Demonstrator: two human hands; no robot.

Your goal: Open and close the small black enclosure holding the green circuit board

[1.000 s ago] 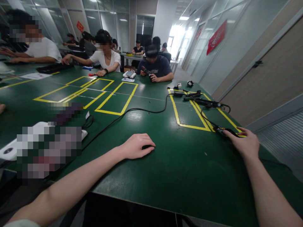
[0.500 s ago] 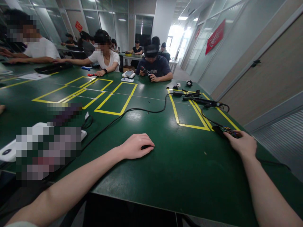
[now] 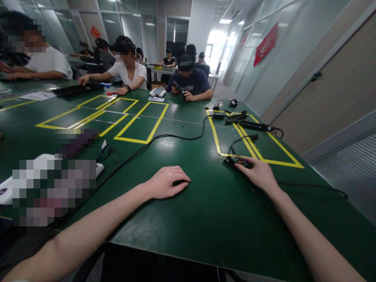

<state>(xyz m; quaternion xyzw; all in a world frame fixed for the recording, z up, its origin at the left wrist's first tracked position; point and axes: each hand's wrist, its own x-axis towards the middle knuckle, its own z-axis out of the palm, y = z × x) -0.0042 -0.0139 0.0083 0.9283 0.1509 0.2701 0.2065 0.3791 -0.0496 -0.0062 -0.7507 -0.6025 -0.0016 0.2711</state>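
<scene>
My right hand (image 3: pixel 260 172) grips a small dark device (image 3: pixel 239 161) that looks like a circuit board with coloured parts on it, held low over the table just below the yellow tape. Part of it is hidden by my fingers. Beside its far end, a black cable (image 3: pixel 235 145) curls up to a dark plug (image 3: pixel 255 137). My left hand (image 3: pixel 169 182) rests on the green table (image 3: pixel 202 223), fingers loosely bent and the thumb apart from them. Between thumb and fingers only a dark gap shows.
Black tools with cords (image 3: pixel 249 124) lie across the yellow tape frame (image 3: pixel 216 137) at right. A long black cable (image 3: pixel 176 136) runs over the table to a power strip (image 3: pixel 98 170) at left, partly blurred out. Co-workers (image 3: pixel 190 80) sit along the far side.
My right hand has carried the dark device leftward from the tape frame's right part to nearer the table's middle. My left hand stays in place.
</scene>
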